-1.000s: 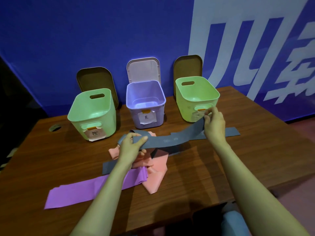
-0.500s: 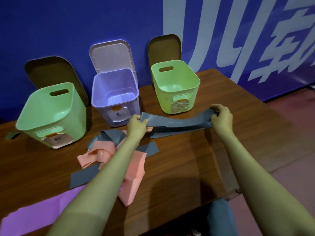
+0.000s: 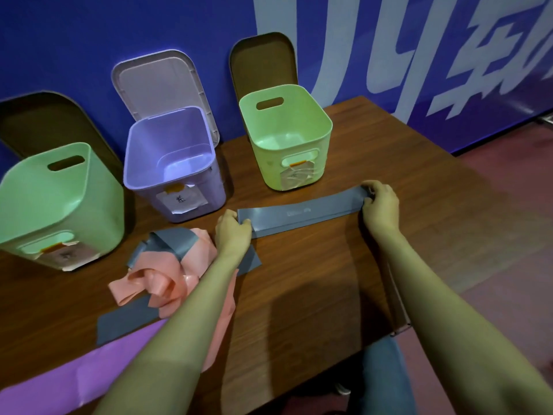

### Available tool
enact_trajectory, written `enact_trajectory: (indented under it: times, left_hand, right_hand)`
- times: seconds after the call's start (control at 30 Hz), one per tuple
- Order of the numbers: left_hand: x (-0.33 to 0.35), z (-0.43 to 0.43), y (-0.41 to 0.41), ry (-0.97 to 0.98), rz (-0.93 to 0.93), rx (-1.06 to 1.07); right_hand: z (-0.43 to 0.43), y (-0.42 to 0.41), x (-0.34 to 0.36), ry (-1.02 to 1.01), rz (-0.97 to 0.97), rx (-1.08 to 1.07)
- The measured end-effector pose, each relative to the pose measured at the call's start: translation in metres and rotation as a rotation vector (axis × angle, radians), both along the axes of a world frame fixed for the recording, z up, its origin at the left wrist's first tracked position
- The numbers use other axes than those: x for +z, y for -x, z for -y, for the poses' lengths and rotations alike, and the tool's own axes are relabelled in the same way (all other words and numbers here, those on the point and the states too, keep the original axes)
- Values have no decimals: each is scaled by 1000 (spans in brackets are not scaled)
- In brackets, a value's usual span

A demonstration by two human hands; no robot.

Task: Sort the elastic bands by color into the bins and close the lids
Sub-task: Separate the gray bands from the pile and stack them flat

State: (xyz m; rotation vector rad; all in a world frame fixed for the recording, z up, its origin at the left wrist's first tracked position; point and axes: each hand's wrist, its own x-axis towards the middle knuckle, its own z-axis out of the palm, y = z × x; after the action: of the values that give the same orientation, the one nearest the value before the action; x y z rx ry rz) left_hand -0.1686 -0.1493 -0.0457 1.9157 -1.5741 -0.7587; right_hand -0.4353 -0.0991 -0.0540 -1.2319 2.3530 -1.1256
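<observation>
The grey band [image 3: 302, 215] is doubled over and drawn straight between the two hands. The left hand [image 3: 232, 235] pinches its near end and the right hand [image 3: 380, 206] curls round the fold at its far end. It sits low over the table [image 3: 329, 280]; whether it touches the wood cannot be told. The step in hand looks like tidying this one band before binning it. All three bins look empty and their lids stand open, so the sorting has barely begun.

The next move likely calls for folding the band once more or gathering it into one hand, then carrying it to a bin. The right green bin [image 3: 269, 172] stands just beyond the right hand, the purple bin [image 3: 209, 190] just beyond the left hand, and the left green bin [image 3: 59, 211] well out to the left. Their labels are too blurred to read, so which one takes grey cannot be told.

Under and beside the left forearm lie the pink band [image 3: 167, 274], a second grey band [image 3: 125, 322] and the purple band [image 3: 74, 375], still unsorted.

A second earlier the band hung in an arc between raised hands, with a loose tail lying past the right hand. That tail has since been taken up, and both hands have come down
</observation>
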Motion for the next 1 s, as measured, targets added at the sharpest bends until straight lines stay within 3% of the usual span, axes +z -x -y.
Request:
enact_trajectory:
  times: [0.33,0.57,0.7,0.83,0.93,1.0]
  left_hand:
    - [7,-8,0,28,-149,17]
    - [-2,-14,-3,-16,-89,-14]
    - [-2,-18,-4,69,8,-20]
    - [1,-29,-1,171,266,-185]
    - [5,-43,0,115,432,-331]
    - [9,-58,-10,126,417,-358]
  right_hand:
    - [4,-2,-5,15,-64,-50]
    - [1,-3,-5,-53,-128,-19]
    - [2,-7,-7,-149,-265,-39]
    - [-5,-19,2,-249,-313,-74]
    - [-20,-49,11,-160,-381,16]
    - [-37,-84,18,-75,-400,136]
